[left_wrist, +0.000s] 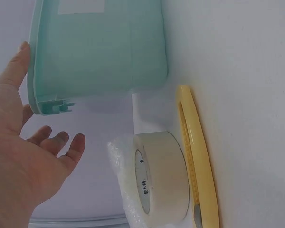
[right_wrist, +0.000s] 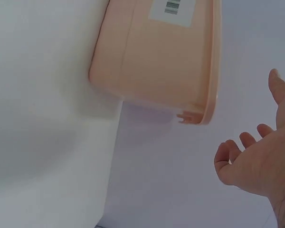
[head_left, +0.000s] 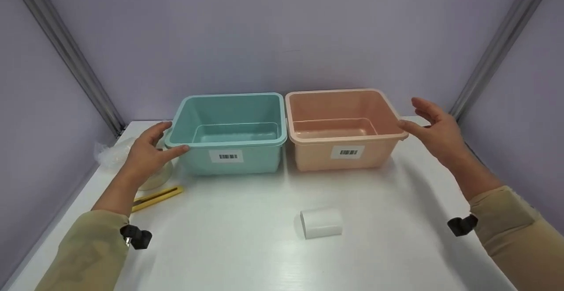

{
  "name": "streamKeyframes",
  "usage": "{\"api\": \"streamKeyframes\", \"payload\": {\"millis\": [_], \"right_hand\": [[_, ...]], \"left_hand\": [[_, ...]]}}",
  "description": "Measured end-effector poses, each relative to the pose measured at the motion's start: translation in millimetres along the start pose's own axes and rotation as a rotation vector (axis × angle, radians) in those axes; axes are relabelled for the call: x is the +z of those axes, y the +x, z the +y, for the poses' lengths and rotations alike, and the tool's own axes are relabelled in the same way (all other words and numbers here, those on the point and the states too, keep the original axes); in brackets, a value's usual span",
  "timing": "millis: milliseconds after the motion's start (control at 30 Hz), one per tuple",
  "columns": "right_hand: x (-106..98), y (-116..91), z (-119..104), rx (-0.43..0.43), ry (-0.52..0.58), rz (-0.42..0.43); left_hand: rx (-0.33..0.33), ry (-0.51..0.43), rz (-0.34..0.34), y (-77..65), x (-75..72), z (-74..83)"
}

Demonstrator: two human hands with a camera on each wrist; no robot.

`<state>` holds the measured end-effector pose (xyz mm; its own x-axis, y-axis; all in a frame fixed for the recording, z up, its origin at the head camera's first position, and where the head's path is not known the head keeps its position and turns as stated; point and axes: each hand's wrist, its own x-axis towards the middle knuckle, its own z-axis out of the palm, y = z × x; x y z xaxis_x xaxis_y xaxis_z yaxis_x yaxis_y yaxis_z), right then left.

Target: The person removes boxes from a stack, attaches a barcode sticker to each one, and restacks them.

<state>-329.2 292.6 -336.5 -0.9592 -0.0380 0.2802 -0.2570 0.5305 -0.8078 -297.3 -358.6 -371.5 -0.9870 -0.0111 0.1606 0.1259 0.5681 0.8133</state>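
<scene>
A teal plastic bin [head_left: 229, 163] and a peach plastic bin [head_left: 348, 155] stand side by side on the white table, each with a barcode label on its front. My left hand [head_left: 145, 156] is at the teal bin's left front corner, its thumb tip right at the rim and the other fingers spread beside it. To the right of the peach bin, my right hand [head_left: 440, 137] hangs with thumb and fingers apart. In the right wrist view a gap shows between that hand [right_wrist: 256, 152] and the peach rim [right_wrist: 213, 71]. Neither hand holds anything.
Below my left hand lie a roll of tape [left_wrist: 166, 180], a yellow box cutter [left_wrist: 199, 156] and some bubble wrap [left_wrist: 121, 161]. A small white curved piece [head_left: 322, 223] lies on the table [head_left: 238, 247] in front of the bins. Pale walls with metal posts surround the table.
</scene>
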Motion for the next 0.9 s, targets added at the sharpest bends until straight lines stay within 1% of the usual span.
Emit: {"api": "streamKeyframes", "payload": {"millis": [133,267,367,467,633,900], "right_hand": [[1.3,5.8,22.0,0.073,0.011,-0.076],[4.6,10.2,36.5,0.122,0.036,-0.143],[7.0,12.4,41.0,0.124,0.045,-0.186],[9.9,13.6,43.7,0.105,0.008,-0.211],[14.9,11.5,49.7,0.075,-0.049,-0.209],[19.5,8.2,52.1,0.074,-0.029,-0.175]], "left_hand": [[-0.039,-0.003,-0.022,1.0,2.9,-3.4],[-0.072,-0.018,-0.047,2.8,5.9,-5.1],[-0.078,-0.034,-0.062,5.1,9.0,-6.1],[-0.064,-0.041,-0.076,7.7,12.2,-7.2],[-0.056,-0.022,-0.097,11.7,17.0,-7.4],[-0.053,-0.011,-0.093,12.9,20.1,-7.3]]}}
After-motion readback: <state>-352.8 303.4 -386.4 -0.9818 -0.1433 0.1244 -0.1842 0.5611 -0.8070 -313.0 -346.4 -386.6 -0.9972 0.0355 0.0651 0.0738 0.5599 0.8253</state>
